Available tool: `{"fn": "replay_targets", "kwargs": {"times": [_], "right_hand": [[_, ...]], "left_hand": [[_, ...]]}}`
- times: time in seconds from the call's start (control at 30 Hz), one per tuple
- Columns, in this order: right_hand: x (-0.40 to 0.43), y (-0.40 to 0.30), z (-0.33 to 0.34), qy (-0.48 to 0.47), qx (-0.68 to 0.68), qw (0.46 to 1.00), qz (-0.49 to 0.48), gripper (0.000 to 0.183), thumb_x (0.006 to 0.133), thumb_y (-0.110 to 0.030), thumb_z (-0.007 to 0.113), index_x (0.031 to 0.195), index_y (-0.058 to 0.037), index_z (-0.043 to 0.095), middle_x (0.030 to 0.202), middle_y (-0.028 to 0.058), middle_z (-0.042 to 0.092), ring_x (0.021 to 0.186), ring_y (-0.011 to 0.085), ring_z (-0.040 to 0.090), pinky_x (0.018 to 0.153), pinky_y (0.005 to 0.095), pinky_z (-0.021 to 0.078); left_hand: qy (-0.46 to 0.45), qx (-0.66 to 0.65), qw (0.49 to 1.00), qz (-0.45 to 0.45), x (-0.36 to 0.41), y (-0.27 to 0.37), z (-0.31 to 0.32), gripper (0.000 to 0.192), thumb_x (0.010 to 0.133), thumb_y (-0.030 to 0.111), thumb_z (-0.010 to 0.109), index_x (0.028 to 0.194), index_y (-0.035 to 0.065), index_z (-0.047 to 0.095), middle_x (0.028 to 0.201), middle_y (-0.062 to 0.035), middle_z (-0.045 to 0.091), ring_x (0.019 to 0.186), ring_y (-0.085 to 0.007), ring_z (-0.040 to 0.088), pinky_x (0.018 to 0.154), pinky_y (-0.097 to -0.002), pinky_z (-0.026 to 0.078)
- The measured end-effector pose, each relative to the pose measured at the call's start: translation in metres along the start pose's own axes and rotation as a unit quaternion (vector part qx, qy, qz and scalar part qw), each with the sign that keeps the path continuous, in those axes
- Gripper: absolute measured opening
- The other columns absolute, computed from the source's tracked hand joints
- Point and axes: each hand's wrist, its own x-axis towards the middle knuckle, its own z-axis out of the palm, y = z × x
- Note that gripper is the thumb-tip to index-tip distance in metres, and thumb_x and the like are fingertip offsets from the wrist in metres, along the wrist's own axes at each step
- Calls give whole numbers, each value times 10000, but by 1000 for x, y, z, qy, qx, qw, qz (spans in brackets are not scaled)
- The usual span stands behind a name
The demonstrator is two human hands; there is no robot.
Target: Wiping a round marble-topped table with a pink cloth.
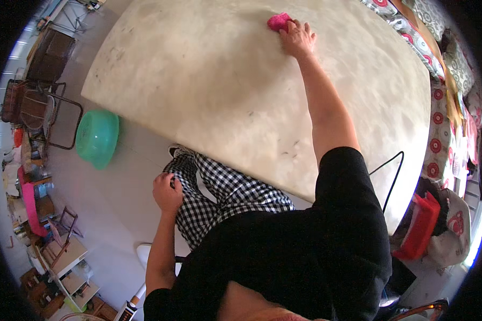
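My right hand (299, 39) is stretched far out over a large cream-coloured slab-like surface (209, 76), its fingers on a bunched pink cloth (279, 22) that lies against the surface. Small dark marks dot the surface in several places. My left hand (168, 193) rests near my left thigh, beside my black-and-white checked trousers (233, 186), with its fingers curled; whether it holds anything cannot be seen.
A green plastic basin (97, 136) stands off the surface's left corner, near a folding chair (60, 114). A bent black rod (400, 160) shows by my right elbow. Patterned cushions (460, 72) and a red bag (419, 226) are at the right.
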Motion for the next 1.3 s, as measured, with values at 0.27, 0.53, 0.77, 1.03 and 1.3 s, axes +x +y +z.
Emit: {"fn": "replay_targets", "kwargs": {"times": [0.27,0.53,0.77,1.03,1.3], "right_hand": [[-157,4,-39,-36,60,990,-124,481,861,-359,546,1279,-134,466,1381,68,381,1297,325,311,1040,580,246],[-329,16,-114,-149,110,954,-237,542,766,-266,654,1260,-114,488,1388,104,386,1292,343,324,1023,587,268],[-264,32,-96,-134,107,961,-217,503,795,-290,634,1261,-159,496,1348,88,423,1306,353,301,1056,593,211],[-90,52,-43,-45,55,993,-91,484,844,-358,569,1289,-194,475,1362,52,431,1306,336,316,1050,553,242],[3,88,-22,0,-20,996,90,490,888,-461,449,1295,-189,470,1378,41,413,1342,296,260,1065,555,201]], "left_hand": [[33,-17,999,-7,-6,-4,6,218,763,200,603,926,57,624,1051,-117,600,1001,-318,541,822,-423,466],[9,-16,1000,-19,-4,-6,8,234,762,204,600,940,56,635,1094,-117,596,1054,-317,526,855,-427,462],[-23,-4,999,-22,-1,0,5,252,750,199,605,943,40,637,1084,-138,598,1057,-324,523,865,-432,454],[-33,7,999,-12,1,-6,8,241,742,193,604,920,33,631,1070,-141,599,1013,-331,537,851,-431,451],[-30,8,999,32,13,3,4,214,744,176,606,908,41,625,1019,-124,601,991,-325,542,838,-426,456]]}}
